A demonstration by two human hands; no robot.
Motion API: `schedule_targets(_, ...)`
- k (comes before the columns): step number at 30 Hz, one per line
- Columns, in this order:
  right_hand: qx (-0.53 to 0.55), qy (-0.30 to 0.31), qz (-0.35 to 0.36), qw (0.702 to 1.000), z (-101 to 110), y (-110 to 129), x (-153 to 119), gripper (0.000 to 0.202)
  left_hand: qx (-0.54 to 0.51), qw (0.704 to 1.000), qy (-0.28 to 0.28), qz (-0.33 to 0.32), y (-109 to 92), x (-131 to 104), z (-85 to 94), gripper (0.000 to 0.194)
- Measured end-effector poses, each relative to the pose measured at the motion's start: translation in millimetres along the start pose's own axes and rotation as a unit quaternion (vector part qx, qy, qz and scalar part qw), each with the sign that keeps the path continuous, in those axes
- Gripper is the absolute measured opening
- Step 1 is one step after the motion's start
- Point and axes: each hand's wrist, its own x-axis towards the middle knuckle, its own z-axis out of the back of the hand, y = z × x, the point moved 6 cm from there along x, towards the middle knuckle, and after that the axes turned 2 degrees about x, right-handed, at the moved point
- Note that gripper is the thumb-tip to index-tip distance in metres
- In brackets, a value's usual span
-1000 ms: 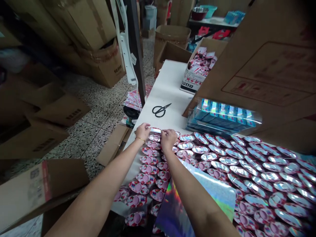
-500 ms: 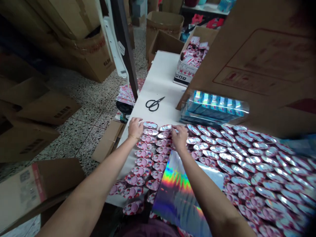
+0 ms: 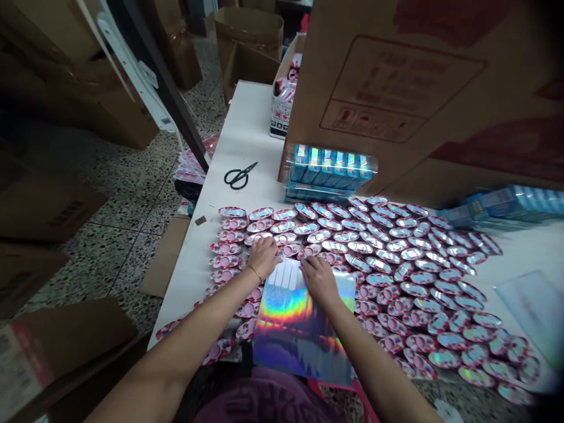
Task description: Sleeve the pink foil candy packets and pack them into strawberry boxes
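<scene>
A holographic sheet [image 3: 304, 335] lies on the white table, its top left part showing several pale strips with rounded ends. My left hand [image 3: 263, 257] is at the sheet's top left corner, fingers bent; what its fingertips hold, if anything, is too small to tell. Over the top edge, further right, my right hand [image 3: 318, 279] rests with its fingers bent downward, their tips partly hidden. Rows of shiny oval pieces [image 3: 412, 254] with red and pink sides surround the sheet on its left, far side and right.
Black scissors [image 3: 240, 176] lie on the white table [image 3: 247, 129]. Clear packs of blue boxes [image 3: 326, 170] stand against a large upright cardboard [image 3: 388, 88]. Behind is a carton [image 3: 282, 114] of pink packets. More cartons [image 3: 110, 111] stand on the floor at left.
Both hands have come back from the far rows to the sheet's top edge. The pale strips now show on the sheet. The view has shifted to the right.
</scene>
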Motion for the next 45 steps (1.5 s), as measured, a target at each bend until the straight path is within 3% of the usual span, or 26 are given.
schedule_targets(4, 0.023, -0.005, 0.042, 0.999, 3, 5, -15, 0.026, 0.0, 1.0, -0.027, 0.007, 1, -5, -1.8, 0.015)
schedule_targets(10, 0.028, -0.012, -0.016, 0.999, 17, -4, -1, 0.03, -0.022, 0.999, -0.042, 0.004, 2, -6, -6.9, 0.014)
schedule_targets(13, -0.008, 0.011, 0.032, 0.999, 5, -5, 1, 0.031, -0.034, 0.997, -0.067, 0.011, 3, -9, -7.6, 0.014)
schedule_targets(17, -0.008, -0.015, 0.085, 0.996, -2, -1, -11, 0.025, -0.038, 0.994, -0.102, 0.018, 4, -12, -9.8, 0.012)
schedule_targets(19, 0.024, -0.037, 0.077, 0.996, 9, 4, -15, 0.02, -0.038, 0.993, -0.108, 0.019, 5, -13, -11.8, 0.012)
schedule_targets(22, 0.145, -0.065, 0.019, 0.987, 43, 8, -13, 0.016, -0.047, 0.994, -0.102, 0.015, 6, -11, -14.9, 0.012)
schedule_targets(24, 0.273, -0.067, -0.043, 0.959, 66, 6, -5, 0.014, -0.06, 0.993, -0.098, 0.018, 7, -10, -14.5, 0.011)
schedule_targets(26, 0.401, -0.054, -0.125, 0.906, 77, 0, 5, 0.015, -0.09, 0.99, -0.106, 0.028, 9, -10, -10.1, 0.012)
schedule_targets(29, 0.535, -0.04, -0.247, 0.807, 69, -10, 18, 0.018, -0.218, 0.968, -0.12, 0.04, 11, -14, 0.8, 0.025)
schedule_targets(32, 0.604, -0.051, -0.32, 0.729, 48, -14, 28, 0.021, -0.441, 0.891, -0.068, 0.084, 11, -18, 1.1, 0.046)
schedule_targets(34, 0.63, -0.048, -0.337, 0.698, 34, -11, 32, 0.022, -0.552, 0.823, -0.015, 0.134, 12, -21, -5.7, 0.047)
schedule_targets(36, 0.645, -0.04, -0.339, 0.683, 22, -5, 37, 0.023, -0.595, 0.784, -0.001, 0.175, 17, -24, -10.2, 0.045)
schedule_targets(38, 0.649, -0.038, -0.335, 0.682, 13, 3, 43, 0.023, -0.596, 0.777, -0.027, 0.2, 31, -25, -9.8, 0.041)
schedule_targets(41, 0.622, -0.058, -0.328, 0.708, -2, 13, 63, 0.025, -0.542, 0.805, -0.08, 0.228, 59, -24, -2.3, 0.032)
schedule_targets(43, 0.57, -0.086, -0.31, 0.756, -10, 17, 82, 0.024, -0.462, 0.841, -0.102, 0.262, 78, -21, 5.7, 0.029)
schedule_targets(45, 0.486, -0.116, -0.27, 0.823, -13, 20, 105, 0.022, -0.351, 0.88, -0.119, 0.299, 94, -15, 16.4, 0.026)
